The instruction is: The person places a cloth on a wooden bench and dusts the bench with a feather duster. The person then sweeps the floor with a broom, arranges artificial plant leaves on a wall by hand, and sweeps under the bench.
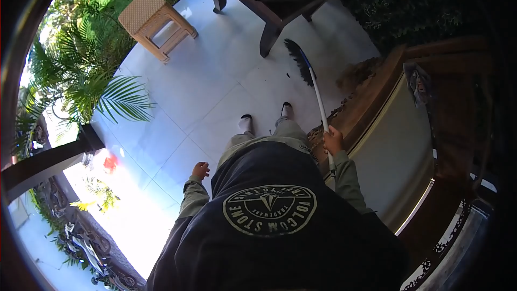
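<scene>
My right hand [333,140] is wrapped around the pale handle of a broom [319,99]. The broom slants away from me, and its dark bristles [300,60] rest at the floor near a leg of the wooden chair. My left hand [200,170] hangs beside my body, fingers loosely curled and somewhat apart, with nothing in it. A small dark speck [288,75] lies on the tiles to the left of the bristles. Both of my feet stand on the tiled floor [215,75].
A tan woven-pattern stool [153,21] stands at the far left beside palm leaves [126,98]. Ahead is a dark wooden chair [274,19] with a cushion. Along my right runs a wooden bench [420,48] with a light seat. Bright sunlight falls on the left.
</scene>
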Demonstrator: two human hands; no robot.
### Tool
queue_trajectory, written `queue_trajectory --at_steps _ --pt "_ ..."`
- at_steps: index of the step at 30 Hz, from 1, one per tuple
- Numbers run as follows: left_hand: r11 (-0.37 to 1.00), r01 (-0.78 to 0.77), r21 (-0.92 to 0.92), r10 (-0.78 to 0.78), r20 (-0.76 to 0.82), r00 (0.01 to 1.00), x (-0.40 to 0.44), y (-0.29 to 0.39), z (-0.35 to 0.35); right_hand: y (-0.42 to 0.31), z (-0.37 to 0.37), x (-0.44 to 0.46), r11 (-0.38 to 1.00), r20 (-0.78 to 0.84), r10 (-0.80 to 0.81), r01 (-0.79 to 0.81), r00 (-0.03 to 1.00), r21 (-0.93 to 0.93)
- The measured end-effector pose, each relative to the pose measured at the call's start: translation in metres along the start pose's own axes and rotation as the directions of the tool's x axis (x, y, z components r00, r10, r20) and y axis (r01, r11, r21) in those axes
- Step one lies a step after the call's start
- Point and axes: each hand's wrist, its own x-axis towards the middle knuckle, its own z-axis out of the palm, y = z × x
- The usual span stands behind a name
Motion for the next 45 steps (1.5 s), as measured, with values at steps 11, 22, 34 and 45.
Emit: queue_trajectory --at_steps 11,22,34,45 --pt "0.901 -0.426 -0.078 0.422 -0.068 0.904 -0.001 0.084 -0.009 0.066 0.058 0.164 0.916 -0.211 0.113 -0.185 0.971 -0.357" --pt "0.895 -0.107 0.432 0.063 0.115 0.991 0.048 0.044 0.001 0.098 -0.043 -0.056 0.981 -0.035 0.124 -0.128 0.992 -0.144" --pt "0.831 -0.498 0.249 0.495 0.079 0.865 0.039 0.289 0.061 -0.011 -0.08 0.092 0.936 -0.169 -0.016 0.074 0.985 0.345" --pt "0.927 -0.191 0.323 0.153 0.138 0.978 0.01 0.357 0.158 -0.04 -0.124 0.314 0.91 -0.312 0.076 -0.193 0.947 -0.366"
